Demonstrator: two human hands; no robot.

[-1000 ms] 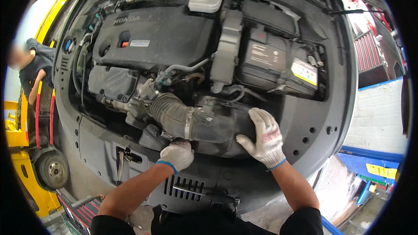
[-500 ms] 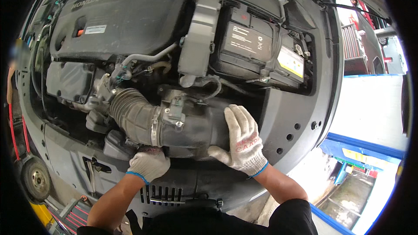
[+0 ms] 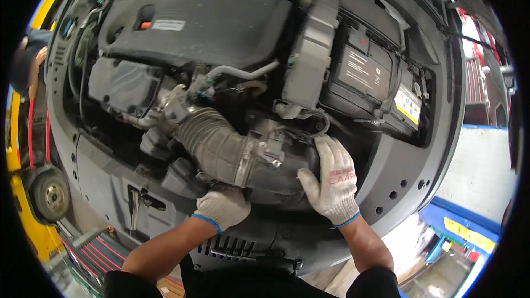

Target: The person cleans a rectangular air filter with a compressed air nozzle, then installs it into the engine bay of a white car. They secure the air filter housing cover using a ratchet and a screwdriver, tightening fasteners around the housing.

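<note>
A black air intake duct (image 3: 284,179) with a ribbed rubber hose (image 3: 210,138) lies across the near part of an engine bay. A metal clamp (image 3: 244,163) rings the joint, and a small sensor (image 3: 271,149) with bolts sits on top. My right hand (image 3: 334,185), in a white knit glove, lies along the duct's right end, fingers stretched out and thumb apart. Against the duct's near underside is my left hand (image 3: 223,209), gloved alike. Its back shows, but its fingers disappear beneath the duct, so their grip is hidden.
Beyond the duct are a large engine cover (image 3: 193,19), a long grey box (image 3: 312,49) and the battery (image 3: 367,72). The car's front panel (image 3: 110,187) runs along the near side. Another person (image 3: 34,63) is at the far left, above a wheel (image 3: 51,194).
The view has swung left, so the engine bay sits further right in the picture. My right hand is closer to the sensor on the duct. My left hand stays at the duct's underside.
</note>
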